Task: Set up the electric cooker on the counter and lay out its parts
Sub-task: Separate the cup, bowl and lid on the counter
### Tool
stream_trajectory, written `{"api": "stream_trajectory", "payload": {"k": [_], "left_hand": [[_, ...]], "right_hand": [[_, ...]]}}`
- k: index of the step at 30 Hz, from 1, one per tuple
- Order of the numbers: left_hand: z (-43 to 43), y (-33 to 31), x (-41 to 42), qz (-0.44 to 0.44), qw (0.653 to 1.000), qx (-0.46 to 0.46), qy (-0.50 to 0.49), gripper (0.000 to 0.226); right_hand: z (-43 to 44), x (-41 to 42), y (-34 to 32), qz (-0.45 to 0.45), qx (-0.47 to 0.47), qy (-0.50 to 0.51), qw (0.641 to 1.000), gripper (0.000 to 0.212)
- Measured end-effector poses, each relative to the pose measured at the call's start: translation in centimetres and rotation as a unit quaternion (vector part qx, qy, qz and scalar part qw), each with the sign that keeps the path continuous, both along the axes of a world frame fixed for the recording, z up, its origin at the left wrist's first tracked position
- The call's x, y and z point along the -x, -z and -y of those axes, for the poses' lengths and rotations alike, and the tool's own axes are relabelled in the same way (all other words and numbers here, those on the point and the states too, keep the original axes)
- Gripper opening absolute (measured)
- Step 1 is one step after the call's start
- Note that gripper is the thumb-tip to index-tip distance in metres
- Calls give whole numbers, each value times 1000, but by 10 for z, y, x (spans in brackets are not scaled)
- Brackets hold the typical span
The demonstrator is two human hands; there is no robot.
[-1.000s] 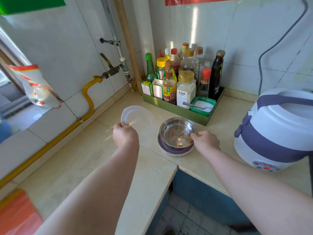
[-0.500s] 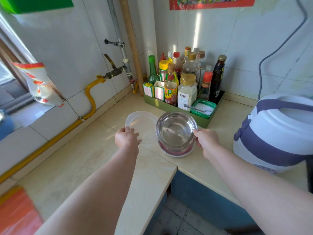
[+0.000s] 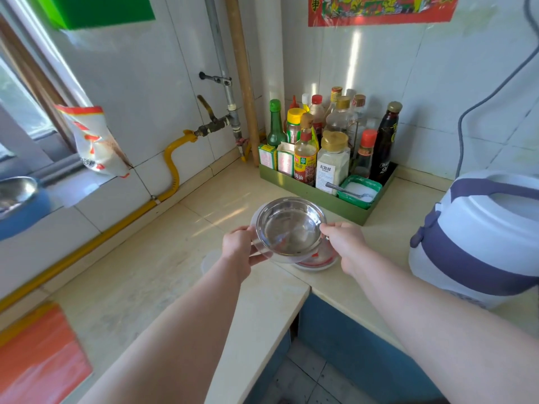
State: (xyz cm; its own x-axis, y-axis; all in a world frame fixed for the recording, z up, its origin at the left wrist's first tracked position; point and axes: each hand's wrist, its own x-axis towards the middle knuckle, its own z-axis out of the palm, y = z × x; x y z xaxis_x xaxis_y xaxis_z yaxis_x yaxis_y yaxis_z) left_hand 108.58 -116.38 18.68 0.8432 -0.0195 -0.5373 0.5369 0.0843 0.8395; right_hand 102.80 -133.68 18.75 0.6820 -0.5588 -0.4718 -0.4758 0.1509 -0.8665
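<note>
A white and purple electric cooker (image 3: 478,237) stands shut on the counter at the right. A shiny steel bowl (image 3: 291,228) is lifted off the counter, with my right hand (image 3: 345,243) pinching its right rim. My left hand (image 3: 237,246) grips a clear plastic lid (image 3: 275,257), which sits right under the bowl's left side. Below them, a white dish with a red ring (image 3: 318,262) rests on the counter near the inner corner.
A green tray (image 3: 306,191) of sauce bottles and a salt tub stands behind the bowl by the tiled wall. A yellow gas pipe (image 3: 172,167) runs along the left wall. An orange object (image 3: 38,354) lies at the lower left. The counter's corner edge (image 3: 303,290) drops to the floor.
My right hand has lifted the steel bowl off the red-ringed dish. My left hand has brought the clear lid from the left to under the bowl.
</note>
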Motion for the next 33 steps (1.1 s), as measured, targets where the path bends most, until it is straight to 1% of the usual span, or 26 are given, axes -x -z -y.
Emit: {"api": "stream_trajectory", "payload": {"k": [2,4,6,8,10,12,14,16,18,21,22,24,27,30,33], "left_hand": [[-7,1,-1,-8,1000,-1,-5,21],[-16,3,-5,-18,1000,0,-13,22],[-25,5,-12,-23,999,-25,-9,27],[-36,8,-21,-15,996,-92,0,28],[-45,11,-27,6,988,-155,2,24],[-57,15,-36,24,979,-200,-9,19],[-68,17,-46,37,969,-246,-13,22],[-78,19,-57,45,955,-294,4,22],[-87,24,-70,44,943,-331,15,29],[-92,28,-87,37,932,-359,29,31],[-92,29,-92,37,930,-363,38,36],[-89,34,-102,29,929,-364,53,44],[-78,41,-112,34,931,-356,67,48],[-68,51,-120,34,935,-346,73,48],[-64,61,-123,25,928,-360,90,44]], "right_hand": [[-6,-6,3,-8,-22,-19,1000,13],[-15,-14,5,-13,-22,-30,999,9],[-24,-21,7,-9,-16,-32,999,6],[-37,-31,9,-15,-15,-38,999,6],[-50,-40,10,-24,-19,-50,998,7],[-64,-53,14,-13,-40,-60,997,3],[-78,-67,18,-9,-40,-77,996,12],[-90,-80,23,-13,-18,-97,995,13],[-102,-94,30,-22,-12,-110,994,19],[-113,-111,37,-41,-28,-123,991,28],[-114,-115,40,-46,-30,-125,991,30],[-113,-124,45,-55,-25,-120,991,36],[-108,-134,49,-71,-15,-107,992,43],[-103,-138,52,-90,-20,-97,991,51],[-103,-139,58,-101,-41,-95,990,57]]}}
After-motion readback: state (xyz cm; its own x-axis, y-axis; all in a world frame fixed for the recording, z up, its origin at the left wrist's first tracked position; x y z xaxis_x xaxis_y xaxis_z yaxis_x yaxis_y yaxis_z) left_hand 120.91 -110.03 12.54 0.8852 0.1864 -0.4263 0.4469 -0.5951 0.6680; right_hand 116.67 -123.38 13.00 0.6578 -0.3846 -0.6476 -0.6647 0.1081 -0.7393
